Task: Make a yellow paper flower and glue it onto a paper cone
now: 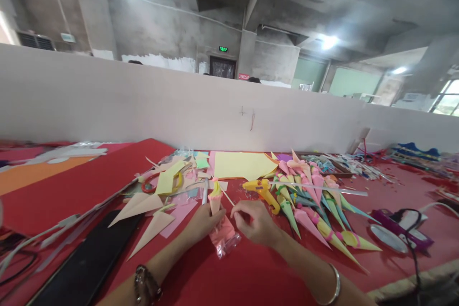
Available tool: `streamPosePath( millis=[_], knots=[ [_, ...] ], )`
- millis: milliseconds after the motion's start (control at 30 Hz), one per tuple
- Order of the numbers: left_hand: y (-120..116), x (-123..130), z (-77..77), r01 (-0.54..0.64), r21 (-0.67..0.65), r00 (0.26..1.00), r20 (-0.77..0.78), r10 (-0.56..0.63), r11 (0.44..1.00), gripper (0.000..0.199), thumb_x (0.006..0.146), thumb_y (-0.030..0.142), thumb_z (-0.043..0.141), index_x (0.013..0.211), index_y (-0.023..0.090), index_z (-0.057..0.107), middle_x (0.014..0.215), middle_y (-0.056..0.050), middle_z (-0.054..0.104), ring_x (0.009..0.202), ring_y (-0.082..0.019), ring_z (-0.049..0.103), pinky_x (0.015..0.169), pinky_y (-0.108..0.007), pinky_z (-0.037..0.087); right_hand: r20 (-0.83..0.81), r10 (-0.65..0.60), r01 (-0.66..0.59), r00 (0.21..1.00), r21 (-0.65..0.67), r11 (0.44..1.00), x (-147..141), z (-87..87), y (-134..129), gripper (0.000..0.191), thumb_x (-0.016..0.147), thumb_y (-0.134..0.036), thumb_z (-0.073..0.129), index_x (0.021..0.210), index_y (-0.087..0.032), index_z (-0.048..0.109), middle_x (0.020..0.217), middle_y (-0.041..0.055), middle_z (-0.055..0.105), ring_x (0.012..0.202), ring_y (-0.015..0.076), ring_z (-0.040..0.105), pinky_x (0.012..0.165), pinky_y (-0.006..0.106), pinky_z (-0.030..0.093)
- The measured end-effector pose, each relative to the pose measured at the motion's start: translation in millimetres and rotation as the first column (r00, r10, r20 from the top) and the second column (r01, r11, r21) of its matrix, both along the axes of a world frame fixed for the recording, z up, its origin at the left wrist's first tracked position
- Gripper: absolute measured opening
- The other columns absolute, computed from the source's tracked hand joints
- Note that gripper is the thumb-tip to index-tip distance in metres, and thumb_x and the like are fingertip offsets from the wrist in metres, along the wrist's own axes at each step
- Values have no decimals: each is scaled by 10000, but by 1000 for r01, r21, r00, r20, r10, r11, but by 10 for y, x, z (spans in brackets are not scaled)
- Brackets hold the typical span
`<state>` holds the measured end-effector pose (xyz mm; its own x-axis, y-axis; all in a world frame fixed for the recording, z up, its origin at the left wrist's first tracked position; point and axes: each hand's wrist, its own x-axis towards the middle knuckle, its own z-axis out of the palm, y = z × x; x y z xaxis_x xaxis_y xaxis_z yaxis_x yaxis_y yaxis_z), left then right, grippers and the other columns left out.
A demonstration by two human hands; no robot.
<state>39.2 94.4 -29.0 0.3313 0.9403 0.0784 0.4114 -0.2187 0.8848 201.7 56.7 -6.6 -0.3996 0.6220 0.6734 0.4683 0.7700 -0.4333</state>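
My left hand [205, 222] is closed round a small cone [215, 201] with a yellow swirled top and pink trim, held upright. Just to its right, my right hand [255, 222] pinches a thin pale stick [227, 197] that slants up toward the cone. A pink sheet in clear plastic [224, 236] lies under and between the hands. Behind my right hand rests a yellow glue gun [264, 192] with a long clear glue stick.
Many finished paper cones [311, 201] are piled at the right. Pale paper pieces [138, 205] and a black slab [86, 263] lie left. Yellow sheets [244, 164] sit behind, before a white partition [179, 110]. A purple box [412, 236] with cables is far right.
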Motion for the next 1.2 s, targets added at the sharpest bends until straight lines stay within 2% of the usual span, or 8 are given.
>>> streamPosePath(
  millis=[233, 433, 567, 800, 900, 1000, 1100, 1200],
  knots=[
    [15, -35, 55, -14, -88, 999, -48, 9, 996, 206, 664, 308, 449, 537, 155, 505, 506, 13, 527, 508, -126, 475, 482, -216, 343, 281, 171, -156, 944, -73, 985, -40, 48, -76, 98, 702, -191, 450, 686, -184, 547, 590, -28, 551, 521, 81, 476, 538, 175, 362],
    [4, -45, 94, -46, -47, 989, -145, 39, 998, 213, 666, 332, 443, 577, 150, 510, 538, 17, 530, 520, -122, 477, 506, -225, 352, 489, 107, -77, 866, -81, 994, -8, -56, -41, 177, 690, -352, 513, 644, -187, 556, 622, -20, 611, 590, 101, 551, 553, 184, 354],
    [-24, -42, 124, -17, -63, 991, -135, 8, 998, 194, 677, 312, 422, 586, 157, 496, 529, 18, 528, 506, -121, 477, 501, -229, 360, 618, 105, -77, 779, -73, 994, 20, -25, -44, 265, 684, -451, 518, 750, -204, 588, 691, -8, 639, 635, 134, 574, 532, 215, 338],
    [17, -28, 86, 44, -58, 989, -137, -51, 997, 177, 678, 263, 417, 573, 152, 507, 501, 25, 513, 474, -104, 472, 467, -205, 354, 726, 140, -117, 673, -83, 990, 53, 31, -50, 208, 773, -310, 502, 914, -189, 594, 834, 31, 627, 749, 145, 557, 591, 230, 356],
    [33, -7, 59, 45, -37, 988, -147, -50, 998, 188, 674, 259, 417, 560, 147, 516, 471, 28, 494, 448, -102, 458, 439, -200, 337, 762, 74, -78, 643, -31, 996, 79, 22, -38, 186, 803, -284, 489, 817, -174, 638, 813, 45, 597, 737, 144, 539, 557, 231, 340],
    [13, 16, 75, 42, -40, 981, -187, -49, 998, 234, 679, 282, 417, 512, 145, 509, 469, 12, 517, 451, -107, 475, 450, -205, 349, 745, 80, -90, 662, -27, 996, 93, -11, -34, 220, 826, -302, 468, 812, -192, 658, 813, 36, 578, 716, 127, 527, 543, 224, 325],
    [-24, 31, 114, -16, -34, 971, -240, 7, 999, 215, 652, 284, 442, 500, 148, 509, 464, 6, 531, 446, -117, 488, 440, -208, 354, 691, 104, -125, 715, -20, 992, 103, -35, -38, 220, 852, -284, 434, 946, -250, 630, 832, 15, 574, 730, 107, 520, 558, 209, 319],
    [-40, 32, 123, -19, -81, 975, -222, 0, 997, 196, 645, 265, 425, 506, 151, 501, 446, 1, 531, 424, -124, 506, 420, -205, 365, 682, -19, -17, 731, 45, 999, 106, -32, -43, 242, 863, -290, 409, 977, -233, 614, 795, 19, 575, 707, 116, 517, 561, 219, 310]
  ],
)
